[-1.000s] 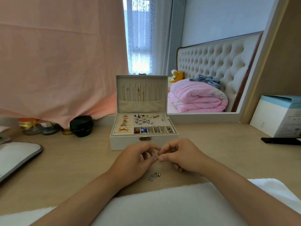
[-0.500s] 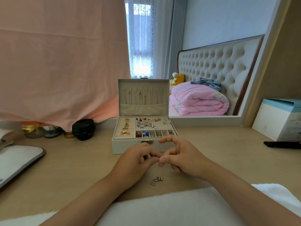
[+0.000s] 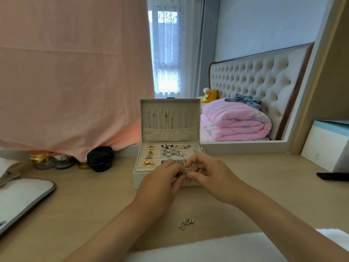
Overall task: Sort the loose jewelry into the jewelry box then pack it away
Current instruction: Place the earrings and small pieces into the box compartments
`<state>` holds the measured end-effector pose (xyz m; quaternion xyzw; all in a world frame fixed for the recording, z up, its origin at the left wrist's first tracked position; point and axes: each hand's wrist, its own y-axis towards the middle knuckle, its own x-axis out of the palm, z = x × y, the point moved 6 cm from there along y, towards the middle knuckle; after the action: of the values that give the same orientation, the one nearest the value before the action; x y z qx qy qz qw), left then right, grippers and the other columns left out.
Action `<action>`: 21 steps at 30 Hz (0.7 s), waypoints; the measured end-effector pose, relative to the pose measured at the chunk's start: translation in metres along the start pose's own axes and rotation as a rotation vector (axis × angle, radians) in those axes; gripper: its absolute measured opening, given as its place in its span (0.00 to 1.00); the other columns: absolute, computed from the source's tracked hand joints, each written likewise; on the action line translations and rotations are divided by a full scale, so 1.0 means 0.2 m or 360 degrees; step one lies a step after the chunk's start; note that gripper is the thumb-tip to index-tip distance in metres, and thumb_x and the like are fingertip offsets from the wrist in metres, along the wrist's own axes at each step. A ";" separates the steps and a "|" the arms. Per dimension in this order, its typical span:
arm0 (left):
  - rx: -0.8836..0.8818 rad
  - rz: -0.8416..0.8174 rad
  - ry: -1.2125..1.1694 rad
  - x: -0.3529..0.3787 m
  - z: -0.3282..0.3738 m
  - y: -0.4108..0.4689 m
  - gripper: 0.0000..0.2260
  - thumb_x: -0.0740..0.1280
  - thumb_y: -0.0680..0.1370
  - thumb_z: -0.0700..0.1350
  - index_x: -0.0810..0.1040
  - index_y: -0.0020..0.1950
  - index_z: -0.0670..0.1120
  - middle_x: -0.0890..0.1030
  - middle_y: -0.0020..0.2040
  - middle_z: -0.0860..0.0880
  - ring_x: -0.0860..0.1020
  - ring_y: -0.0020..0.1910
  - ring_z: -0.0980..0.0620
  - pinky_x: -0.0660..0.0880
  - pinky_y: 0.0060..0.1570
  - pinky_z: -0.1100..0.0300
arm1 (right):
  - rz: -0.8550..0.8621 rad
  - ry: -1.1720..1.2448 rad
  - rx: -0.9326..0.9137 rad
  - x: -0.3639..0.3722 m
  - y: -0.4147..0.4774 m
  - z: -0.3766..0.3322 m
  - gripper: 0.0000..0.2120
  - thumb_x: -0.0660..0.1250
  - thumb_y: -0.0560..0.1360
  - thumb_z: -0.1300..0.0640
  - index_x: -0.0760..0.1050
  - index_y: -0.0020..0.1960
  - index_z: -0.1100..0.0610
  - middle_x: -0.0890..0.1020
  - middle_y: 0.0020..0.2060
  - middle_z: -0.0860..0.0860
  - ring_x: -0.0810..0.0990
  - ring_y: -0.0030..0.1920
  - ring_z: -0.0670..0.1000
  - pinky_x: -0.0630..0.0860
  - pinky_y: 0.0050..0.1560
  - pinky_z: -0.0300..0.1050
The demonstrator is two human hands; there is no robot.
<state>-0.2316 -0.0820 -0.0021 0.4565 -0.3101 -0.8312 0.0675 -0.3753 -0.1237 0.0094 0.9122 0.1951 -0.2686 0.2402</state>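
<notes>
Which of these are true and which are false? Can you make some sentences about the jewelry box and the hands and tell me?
1. The jewelry box has its lid open. True.
2. Both hands are flat on the desk, far apart. False: the left hand and right hand meet fingertip to fingertip at the box's front edge.
3. A small pile of loose jewelry lies on the desk, nearer the person than the box. True.
4. The gold bow ring lies on the desk. False: it sits in the box's left ring rows.
5. Necklaces hang inside the lid. True.
</notes>
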 end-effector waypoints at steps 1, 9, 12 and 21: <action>0.0004 0.0024 0.0005 -0.01 0.00 0.03 0.02 0.67 0.80 0.51 0.76 0.49 0.58 0.72 0.46 0.60 0.72 0.43 0.64 0.70 0.39 0.62 | 0.0035 0.0016 -0.0004 -0.01 0.03 0.00 0.08 0.72 0.76 0.59 0.77 0.49 0.47 0.85 0.37 0.47 0.81 0.38 0.47 0.76 0.45 0.45; -0.0141 0.0199 -0.0030 -0.05 -0.07 0.35 0.03 0.67 0.80 0.51 0.79 0.49 0.55 0.76 0.45 0.59 0.72 0.36 0.61 0.73 0.40 0.58 | 0.0388 0.0291 0.0065 -0.17 0.28 0.03 0.03 0.77 0.72 0.56 0.85 0.41 0.50 0.86 0.36 0.49 0.84 0.38 0.48 0.78 0.41 0.44; -0.0143 0.0180 -0.0055 -0.03 -0.10 0.46 0.02 0.67 0.80 0.50 0.80 0.49 0.55 0.76 0.45 0.60 0.73 0.39 0.62 0.73 0.42 0.61 | 0.0438 0.0324 0.0069 -0.22 0.35 0.07 0.06 0.79 0.70 0.58 0.85 0.41 0.48 0.86 0.36 0.47 0.84 0.38 0.45 0.79 0.40 0.38; -0.0386 0.0085 -0.0362 0.06 -0.23 0.68 0.02 0.69 0.79 0.50 0.82 0.50 0.58 0.80 0.43 0.60 0.76 0.37 0.62 0.74 0.41 0.63 | 0.0485 -0.0219 0.0192 -0.32 0.45 0.29 0.04 0.76 0.73 0.55 0.85 0.42 0.46 0.84 0.38 0.40 0.77 0.38 0.31 0.68 0.41 0.29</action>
<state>-0.2245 -0.2162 0.0484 0.3394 -0.2252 -0.9068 0.1087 -0.4054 -0.2427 0.0333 0.9234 0.0211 -0.3021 0.2357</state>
